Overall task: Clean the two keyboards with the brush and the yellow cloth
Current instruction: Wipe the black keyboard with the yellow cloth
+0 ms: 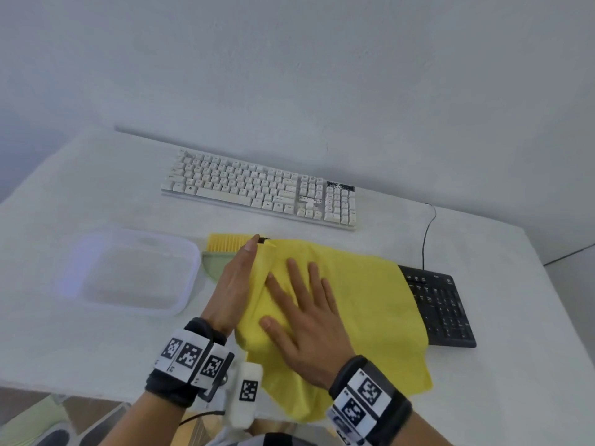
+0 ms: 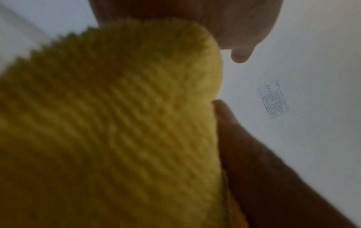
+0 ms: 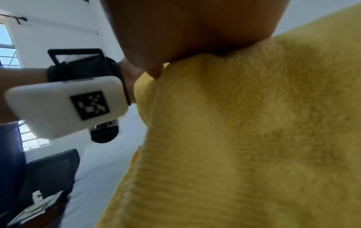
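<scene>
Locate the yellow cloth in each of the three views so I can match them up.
Head: yellow cloth at centre, spread over the black keyboard, the right hand flat on it.
Left wrist: cloth fills the left and centre.
Right wrist: cloth fills the right and centre, palm pressing from above.
Shared landmark: the white table, beside the cloth in the head and right wrist views.

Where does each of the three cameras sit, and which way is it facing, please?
Head: looks down at the table, white keyboard, both hands on the yellow cloth.
Left wrist: along the left hand; fingers, cloth, wall.
Right wrist: under the right hand pressing the cloth; the other wrist's camera box shows.
All three share the cloth.
</scene>
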{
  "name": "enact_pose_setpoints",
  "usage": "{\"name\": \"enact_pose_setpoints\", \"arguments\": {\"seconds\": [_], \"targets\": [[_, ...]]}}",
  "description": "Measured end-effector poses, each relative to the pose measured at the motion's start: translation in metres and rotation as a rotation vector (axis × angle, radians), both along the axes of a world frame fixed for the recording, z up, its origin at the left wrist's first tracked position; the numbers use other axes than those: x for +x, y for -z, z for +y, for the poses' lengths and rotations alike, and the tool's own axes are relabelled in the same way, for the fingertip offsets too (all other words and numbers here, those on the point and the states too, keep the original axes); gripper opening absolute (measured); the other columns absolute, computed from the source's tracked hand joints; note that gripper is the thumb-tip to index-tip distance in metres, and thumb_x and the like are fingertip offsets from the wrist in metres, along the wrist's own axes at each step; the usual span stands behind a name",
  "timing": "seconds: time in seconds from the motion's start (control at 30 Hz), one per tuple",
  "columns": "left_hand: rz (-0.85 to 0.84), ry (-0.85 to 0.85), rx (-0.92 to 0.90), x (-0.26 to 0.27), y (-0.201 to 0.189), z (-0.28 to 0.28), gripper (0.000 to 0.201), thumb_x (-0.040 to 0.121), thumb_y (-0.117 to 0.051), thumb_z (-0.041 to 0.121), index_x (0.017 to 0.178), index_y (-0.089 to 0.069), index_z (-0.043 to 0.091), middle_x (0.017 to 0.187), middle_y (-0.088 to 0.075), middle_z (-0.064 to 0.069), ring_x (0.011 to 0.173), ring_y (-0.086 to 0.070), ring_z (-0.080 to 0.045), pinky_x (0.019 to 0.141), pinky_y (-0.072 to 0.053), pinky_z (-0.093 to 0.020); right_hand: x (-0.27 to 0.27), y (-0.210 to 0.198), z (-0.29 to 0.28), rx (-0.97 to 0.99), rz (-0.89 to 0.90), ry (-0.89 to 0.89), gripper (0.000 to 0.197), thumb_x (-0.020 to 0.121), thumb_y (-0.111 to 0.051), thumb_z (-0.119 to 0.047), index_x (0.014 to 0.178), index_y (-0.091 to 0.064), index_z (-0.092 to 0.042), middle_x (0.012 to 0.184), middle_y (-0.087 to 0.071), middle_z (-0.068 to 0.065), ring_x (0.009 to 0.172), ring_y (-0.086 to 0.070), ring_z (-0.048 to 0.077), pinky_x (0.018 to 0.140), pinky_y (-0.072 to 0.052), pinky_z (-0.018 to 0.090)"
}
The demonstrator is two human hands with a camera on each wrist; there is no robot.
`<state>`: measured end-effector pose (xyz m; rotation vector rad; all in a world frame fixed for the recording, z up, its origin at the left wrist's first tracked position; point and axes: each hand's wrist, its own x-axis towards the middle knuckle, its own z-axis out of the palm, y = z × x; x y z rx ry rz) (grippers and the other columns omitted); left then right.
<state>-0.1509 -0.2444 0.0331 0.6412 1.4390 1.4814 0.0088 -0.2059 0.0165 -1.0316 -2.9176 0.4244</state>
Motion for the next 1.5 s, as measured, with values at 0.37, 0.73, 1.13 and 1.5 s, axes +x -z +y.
{"name": "enact_pose_setpoints", "arguments": {"seconds": [0.37,0.73,1.13,1.5], "targets": [[-0.034,0.061,0.016,0.003,-0.01,-0.001,0.07,0.048,-0.052,0.107,0.1,-0.072,0.065,0.114,-0.075,0.023,0.111,-0.07,-0.003,0.094,-0.054,-0.036,-0.011,-0.001,0.031,-0.05,-0.034,0.158,0.069,0.086,-0.007,-0.074,0.147,0.016,-0.05,0.159,0.024,-0.003,0.143,0.03,0.028,0.117,0.015,0.047],[-0.033,0.094,-0.036,0.0,-0.013,-0.001,0.067,0.026,-0.049,0.111,0.078,-0.068,0.072,0.091,-0.078,0.018,0.065,-0.069,-0.002,0.056,-0.049,-0.025,0.084,0.013,0.087,-0.108,-0.149,0.394,0.072,0.075,0.003,-0.086,0.142,0.015,-0.059,0.16,0.021,-0.008,0.145,0.025,0.016,0.12,0.005,0.049],[-0.033,0.045,-0.074,0.0,-0.01,0.0,0.075,0.025,-0.052,0.111,0.082,-0.072,0.067,0.094,-0.079,0.016,0.09,-0.074,-0.018,0.078,-0.054,-0.04,0.035,0.006,0.044,-0.105,-0.085,0.189,0.066,0.082,-0.002,-0.079,0.142,0.017,-0.059,0.156,0.029,-0.016,0.141,0.034,0.016,0.116,0.017,0.039],[-0.02,0.043,-0.048,0.006,-0.02,0.002,0.049,0.049,-0.05,0.104,0.075,-0.071,0.067,0.082,-0.078,0.018,0.069,-0.071,-0.007,0.058,-0.05,-0.026,0.144,0.014,0.12,-0.218,-0.235,0.533,0.083,0.074,-0.003,-0.085,0.147,0.014,-0.049,0.161,0.021,0.0,0.147,0.02,0.025,0.119,0.006,0.049]]}}
